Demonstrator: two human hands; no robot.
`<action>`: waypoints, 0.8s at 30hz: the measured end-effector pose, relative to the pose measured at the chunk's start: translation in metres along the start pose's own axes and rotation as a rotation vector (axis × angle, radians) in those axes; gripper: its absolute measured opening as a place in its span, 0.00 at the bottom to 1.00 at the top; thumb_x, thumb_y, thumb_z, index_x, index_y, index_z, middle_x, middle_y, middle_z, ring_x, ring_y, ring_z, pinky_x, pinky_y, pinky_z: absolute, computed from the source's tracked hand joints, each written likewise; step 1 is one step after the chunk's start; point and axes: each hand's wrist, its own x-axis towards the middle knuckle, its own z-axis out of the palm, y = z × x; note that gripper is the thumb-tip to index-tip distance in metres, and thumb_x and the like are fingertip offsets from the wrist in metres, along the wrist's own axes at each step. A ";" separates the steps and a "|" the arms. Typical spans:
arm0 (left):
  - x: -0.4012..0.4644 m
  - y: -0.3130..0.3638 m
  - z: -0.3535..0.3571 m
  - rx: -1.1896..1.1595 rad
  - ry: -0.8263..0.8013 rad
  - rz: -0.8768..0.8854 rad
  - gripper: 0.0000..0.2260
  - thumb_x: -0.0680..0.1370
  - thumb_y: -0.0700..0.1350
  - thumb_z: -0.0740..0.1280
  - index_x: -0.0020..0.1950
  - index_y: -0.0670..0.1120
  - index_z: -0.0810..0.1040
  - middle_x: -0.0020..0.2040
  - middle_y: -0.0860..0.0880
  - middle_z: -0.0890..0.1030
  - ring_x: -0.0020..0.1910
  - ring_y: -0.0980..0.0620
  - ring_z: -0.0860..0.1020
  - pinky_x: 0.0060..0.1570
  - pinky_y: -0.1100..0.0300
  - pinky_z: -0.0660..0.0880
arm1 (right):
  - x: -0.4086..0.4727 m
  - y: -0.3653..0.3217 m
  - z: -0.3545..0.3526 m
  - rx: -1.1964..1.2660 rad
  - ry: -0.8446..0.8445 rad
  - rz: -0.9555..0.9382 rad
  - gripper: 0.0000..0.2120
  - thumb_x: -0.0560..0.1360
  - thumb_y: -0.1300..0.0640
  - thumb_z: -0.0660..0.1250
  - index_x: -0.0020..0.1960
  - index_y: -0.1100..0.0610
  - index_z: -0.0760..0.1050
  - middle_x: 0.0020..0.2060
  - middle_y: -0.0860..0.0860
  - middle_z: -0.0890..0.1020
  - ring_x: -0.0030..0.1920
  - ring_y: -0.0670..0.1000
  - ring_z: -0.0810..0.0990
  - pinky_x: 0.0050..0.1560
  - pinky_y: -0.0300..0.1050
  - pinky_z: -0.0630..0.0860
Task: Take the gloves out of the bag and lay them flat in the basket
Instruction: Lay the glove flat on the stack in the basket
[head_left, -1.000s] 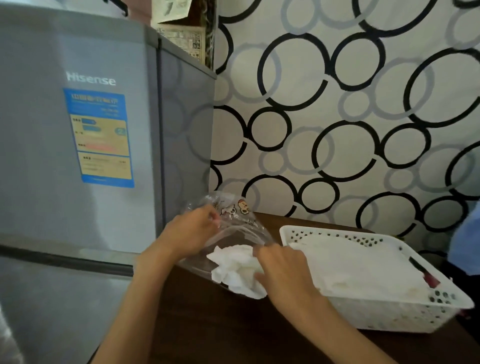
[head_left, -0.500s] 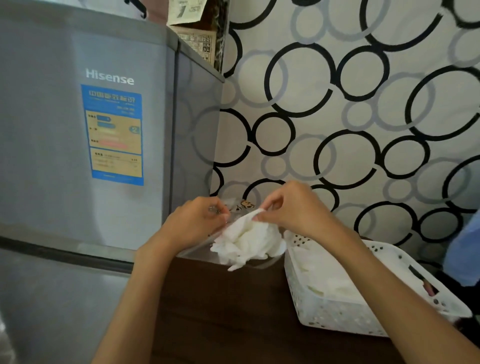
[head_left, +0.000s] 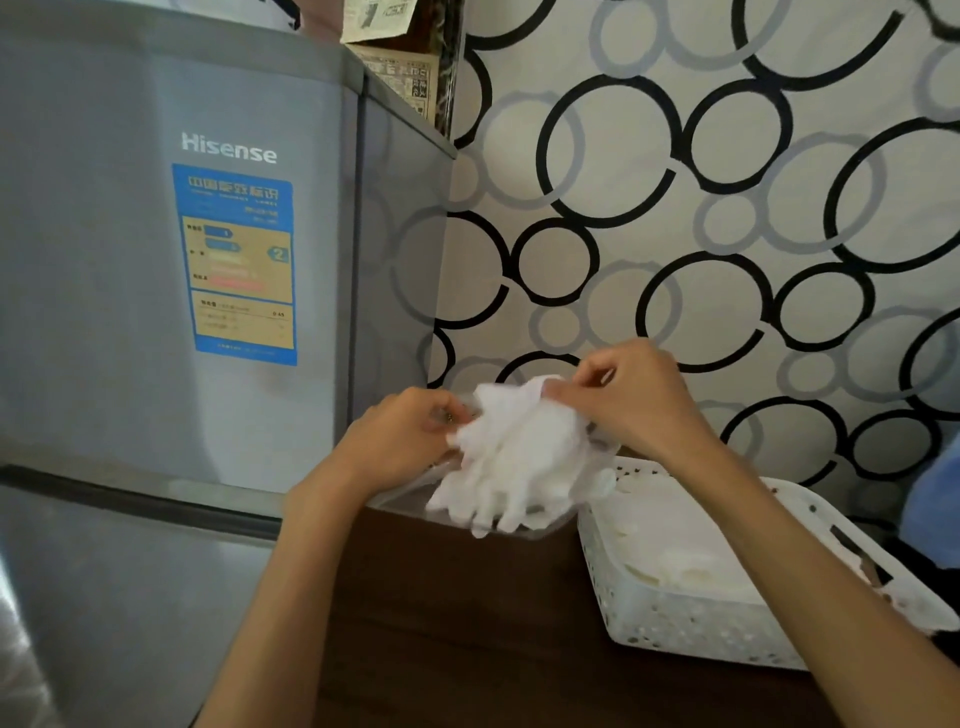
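Observation:
A bunch of white gloves (head_left: 511, 457) hangs in the air above the dark wooden table (head_left: 467, 623), fingers drooping downward. My right hand (head_left: 631, 400) pinches the top of the bunch. My left hand (head_left: 402, 441) grips the left side of the gloves together with the clear plastic bag (head_left: 410, 493), which lies mostly beneath and behind the bunch. A white perforated basket (head_left: 691, 631) stands on the table to the right, with white gloves (head_left: 670, 530) lying flat inside it.
A grey Hisense fridge (head_left: 171, 260) stands close on the left, touching the table's edge. A wall with black and grey circle pattern (head_left: 727, 208) rises right behind the table. Something blue (head_left: 935, 493) shows at the far right edge.
My right hand has lifted the bunch of gloves up out of the bag. My left hand has stayed on the bag's mouth and now also touches the gloves.

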 end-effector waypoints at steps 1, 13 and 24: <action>0.000 -0.001 0.001 -0.002 -0.008 0.000 0.05 0.73 0.49 0.68 0.42 0.60 0.77 0.47 0.57 0.83 0.49 0.51 0.81 0.53 0.45 0.77 | 0.000 0.001 0.000 0.011 0.004 0.010 0.13 0.71 0.50 0.72 0.31 0.55 0.79 0.26 0.45 0.78 0.27 0.41 0.73 0.28 0.30 0.68; -0.001 -0.001 -0.002 -0.083 -0.103 -0.010 0.11 0.76 0.41 0.65 0.49 0.59 0.76 0.55 0.54 0.82 0.53 0.55 0.80 0.59 0.48 0.76 | 0.000 0.004 0.002 0.236 -0.168 0.174 0.07 0.73 0.51 0.70 0.39 0.54 0.80 0.33 0.50 0.81 0.31 0.44 0.76 0.29 0.32 0.70; -0.008 0.010 -0.012 -0.323 -0.094 0.003 0.15 0.79 0.31 0.60 0.43 0.46 0.83 0.51 0.39 0.83 0.48 0.39 0.82 0.42 0.57 0.81 | -0.004 0.012 0.016 0.302 -0.150 0.174 0.10 0.78 0.58 0.59 0.42 0.55 0.79 0.39 0.48 0.82 0.42 0.48 0.80 0.48 0.50 0.78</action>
